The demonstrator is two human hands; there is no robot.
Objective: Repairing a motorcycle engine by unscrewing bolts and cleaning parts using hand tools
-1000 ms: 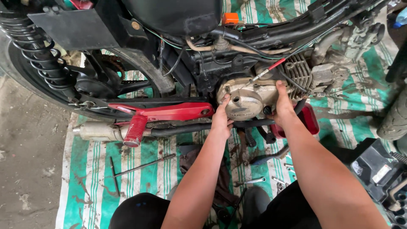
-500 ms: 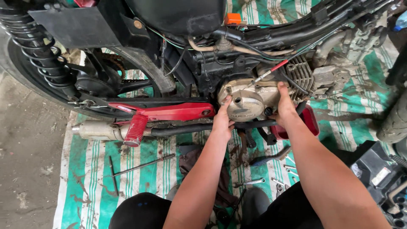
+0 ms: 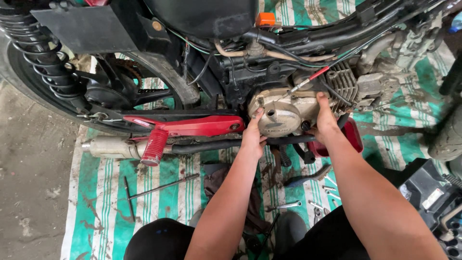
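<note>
Rounded engine side cover point(image 3: 281, 115), dull tan-gold metal, grimy and scuffed, small dark hole near its top, seated upright against the motorcycle engine, just behind the finned cylinder, above the black exhaust pipe

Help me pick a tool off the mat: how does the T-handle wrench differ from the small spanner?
The T-handle wrench is long, dark and T-shaped; the small spanner is short, bright and straight. The wrench lies left of the left hand, the spanner below both hands, nearer the right hand. Both lie loose on the striped mat, untouched.
</note>
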